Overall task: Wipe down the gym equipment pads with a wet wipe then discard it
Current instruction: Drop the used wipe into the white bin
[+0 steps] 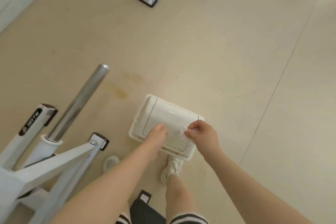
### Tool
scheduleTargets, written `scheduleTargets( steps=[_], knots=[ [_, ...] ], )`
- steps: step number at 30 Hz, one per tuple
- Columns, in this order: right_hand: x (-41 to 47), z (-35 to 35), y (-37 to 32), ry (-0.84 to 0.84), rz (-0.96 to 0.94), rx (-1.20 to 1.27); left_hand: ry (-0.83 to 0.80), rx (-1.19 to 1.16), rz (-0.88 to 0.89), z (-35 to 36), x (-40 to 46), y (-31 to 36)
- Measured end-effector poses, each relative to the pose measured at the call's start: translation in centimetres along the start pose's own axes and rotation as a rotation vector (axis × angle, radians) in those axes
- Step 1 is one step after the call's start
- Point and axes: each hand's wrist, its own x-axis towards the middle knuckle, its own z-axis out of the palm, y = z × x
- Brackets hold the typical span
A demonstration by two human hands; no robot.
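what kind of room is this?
Most likely a gym floor: a white steel machine frame with a chrome weight post stands on pale vinyl flooring, and a lidded white bin sits beside it.

A crumpled, translucent white wet wipe (179,132) is above the closed lid of a white bin (164,114).

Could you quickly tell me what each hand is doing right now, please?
Left hand: fingers curled down over the bin lid; whether it grips anything cannot be told.
Right hand: pinching the crumpled wet wipe above the lid.
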Motion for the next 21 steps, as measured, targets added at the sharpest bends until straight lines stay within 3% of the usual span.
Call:
scheduleTargets(
  steps=[3,7,10,15,21],
  knots=[
    [3.6,0.6,3.1,-0.094,-0.126,-0.207,0.12,-0.394,-0.186,2.7,4.2,-1.7],
    [6.9,2.9,6.7,-0.266,-0.283,-0.528,0.165,-0.701,-0.246,3.4,7.4,-2.4],
    [8.1,4.9,8.8,-0.408,-0.374,-0.751,0.153,-0.776,-0.229,3.2,8.8,-2.5],
    [9.1,8.1,9.4,-0.452,-0.371,-1.045,0.133,-0.823,-0.224,2.4,10.6,-2.9],
    [5.0,7.8,5.9,-0.542,-0.377,-1.102,0.093,-0.635,-0.236,-0.8,6.9,-2.1]
  ],
)
